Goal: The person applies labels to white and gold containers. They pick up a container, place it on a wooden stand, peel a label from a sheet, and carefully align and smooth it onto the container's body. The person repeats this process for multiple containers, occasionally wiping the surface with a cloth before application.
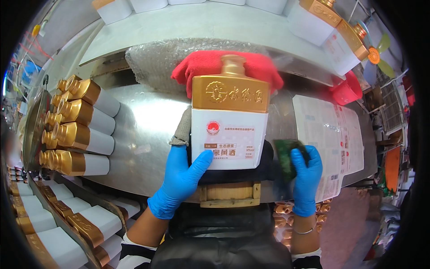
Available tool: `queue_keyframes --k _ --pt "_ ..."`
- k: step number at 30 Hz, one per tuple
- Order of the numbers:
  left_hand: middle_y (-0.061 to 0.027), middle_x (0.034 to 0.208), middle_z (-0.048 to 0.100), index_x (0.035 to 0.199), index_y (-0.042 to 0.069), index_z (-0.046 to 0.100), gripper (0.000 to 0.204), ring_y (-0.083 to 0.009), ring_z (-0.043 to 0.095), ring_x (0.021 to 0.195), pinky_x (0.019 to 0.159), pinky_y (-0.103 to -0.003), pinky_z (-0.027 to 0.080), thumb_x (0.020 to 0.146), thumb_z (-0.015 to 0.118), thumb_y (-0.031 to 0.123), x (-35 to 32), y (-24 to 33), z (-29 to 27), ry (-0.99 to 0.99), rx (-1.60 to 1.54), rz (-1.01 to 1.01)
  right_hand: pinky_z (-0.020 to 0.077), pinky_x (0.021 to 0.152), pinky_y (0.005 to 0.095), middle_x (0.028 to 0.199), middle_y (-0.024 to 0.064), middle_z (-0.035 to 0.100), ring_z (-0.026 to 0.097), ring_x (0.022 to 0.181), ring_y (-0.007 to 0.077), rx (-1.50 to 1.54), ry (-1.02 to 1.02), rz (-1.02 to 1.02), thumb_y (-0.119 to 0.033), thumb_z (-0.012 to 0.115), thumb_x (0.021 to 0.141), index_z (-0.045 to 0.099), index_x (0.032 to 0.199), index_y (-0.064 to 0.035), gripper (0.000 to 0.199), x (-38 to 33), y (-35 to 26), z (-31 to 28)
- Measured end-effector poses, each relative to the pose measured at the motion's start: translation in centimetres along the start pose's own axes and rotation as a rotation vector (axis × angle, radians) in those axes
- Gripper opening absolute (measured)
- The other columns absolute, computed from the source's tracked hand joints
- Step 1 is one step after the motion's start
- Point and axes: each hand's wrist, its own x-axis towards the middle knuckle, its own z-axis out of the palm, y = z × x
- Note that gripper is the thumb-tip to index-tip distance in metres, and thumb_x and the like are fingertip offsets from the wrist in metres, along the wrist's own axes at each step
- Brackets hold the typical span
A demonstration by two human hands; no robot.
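A white bottle with a gold shoulder and neck (230,130) faces me, its neck pointing away and resting against a folded red towel (195,67). My left hand (179,175), in a blue glove, grips the bottle's lower left side, with the thumb on the printed front. A grey knitted sleeve (182,127) covers fingers of that hand, and the rest go out of sight behind the bottle. Right of the bottle, my gloved right hand (307,177) pinches a dark green scouring pad (285,159), apart from the bottle. A dark cloth (266,161) lies under the bottle's lower end.
Several similar bottles (80,130) lie along the metal table's left side. More fill racks (85,224) at lower left. Bubble wrap (150,62) lies behind the towel. Printed paper (329,143) covers the right side, near a red container (347,89). A wooden block (229,197) sits at the front edge.
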Motion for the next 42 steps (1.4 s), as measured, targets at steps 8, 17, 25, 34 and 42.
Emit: queue_keyframes --k 8,17,25,34,42 --pt "-0.0169 0.132 0.041 0.14 0.0 0.023 0.066 -0.0216 0.044 0.117 0.099 -0.033 0.037 0.086 0.059 0.011 0.1 0.2 0.1 -0.011 -0.012 -0.019 0.0442 0.082 0.0254 0.101 0.0067 0.057 0.053 0.092 0.0111 0.244 -0.074 -0.279 -0.007 0.062 0.086 0.047 0.111 0.0001 0.031 -0.9 -3.0 5.7" --pt "-0.0163 0.131 0.042 0.14 0.0 0.024 0.066 -0.0215 0.044 0.117 0.098 -0.033 0.037 0.086 0.06 0.011 0.1 0.1 0.0 0.009 -0.033 -0.042 0.0435 0.083 0.0267 0.104 0.0094 0.056 0.053 0.093 0.0135 0.161 -0.042 -0.392 -0.004 0.059 0.086 0.045 0.115 0.0019 0.033 -0.5 -2.0 6.2" --pt "-0.0159 0.131 0.042 0.14 0.0 0.025 0.065 -0.0213 0.045 0.117 0.099 -0.032 0.037 0.086 0.06 0.012 0.0 0.2 0.0 0.012 -0.02 -0.064 0.0438 0.083 0.0268 0.104 0.0097 0.056 0.053 0.094 0.0137 0.127 -0.042 -0.385 -0.005 0.06 0.086 0.044 0.115 0.002 0.033 -0.4 -2.0 6.1" --pt "-0.0156 0.131 0.042 0.14 0.0 0.024 0.065 -0.0209 0.044 0.117 0.099 -0.033 0.036 0.086 0.059 0.012 0.0 0.3 0.2 0.014 -0.006 -0.042 0.0443 0.082 0.0266 0.103 0.0096 0.056 0.054 0.093 0.0136 0.159 -0.051 -0.383 -0.006 0.061 0.086 0.045 0.114 0.0019 0.033 -0.3 -2.0 6.2" --pt "-0.0155 0.131 0.042 0.14 0.0 0.025 0.065 -0.0206 0.044 0.117 0.099 -0.033 0.036 0.086 0.059 0.011 -0.1 0.3 0.1 0.019 -0.012 -0.061 0.0444 0.082 0.027 0.102 0.0099 0.056 0.054 0.092 0.014 0.089 -0.042 -0.409 -0.007 0.061 0.086 0.046 0.113 0.0021 0.032 -0.3 -2.1 6.1"
